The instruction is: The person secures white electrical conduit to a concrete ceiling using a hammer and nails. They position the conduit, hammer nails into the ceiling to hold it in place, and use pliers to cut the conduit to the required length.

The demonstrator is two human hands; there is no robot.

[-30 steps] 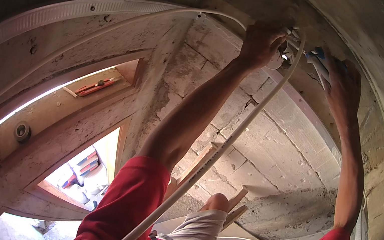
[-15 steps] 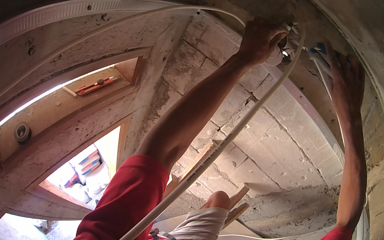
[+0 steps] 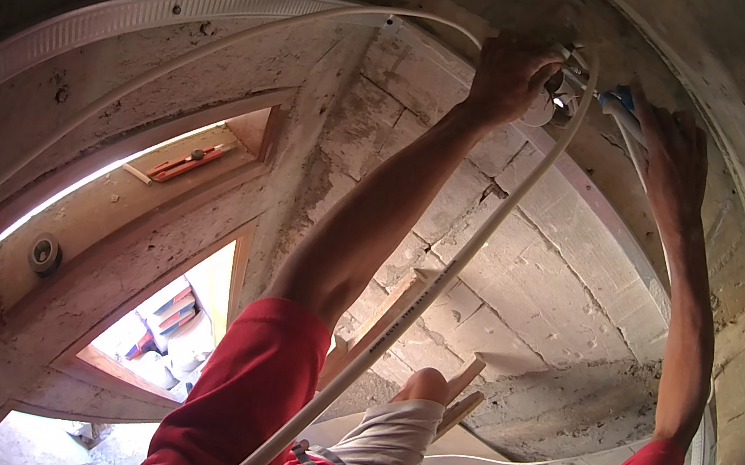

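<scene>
The rough block wall [image 3: 568, 300] takes up most of what I see, with the wooden window frame [image 3: 124, 216] to its left and a pale ribbed strip [image 3: 132, 23] curving above. The white cable [image 3: 442, 286] rises from the bottom of my view, loops over near the hands and runs off left, apparently supported at the top and hanging by its own weight below. My left hand [image 3: 508, 80] is raised beside that loop, fingers bent inward; I cannot tell how far they are closed or on what, as the knuckles hide it. My right hand [image 3: 677, 150] is wrapped around a blue-handled tool [image 3: 624, 95], its narrow end pointing toward the left, probably so both hands can meet at one spot. A red tool [image 3: 187, 164] lies on the window ledge, perhaps parked there within reach, and a small ring-shaped object [image 3: 45, 255] rests farther along it. Near the left fingers is a pale disc [image 3: 538, 113]. I spot no brand or label; the only writing is dark print along the cable, too small to trust from here
</scene>
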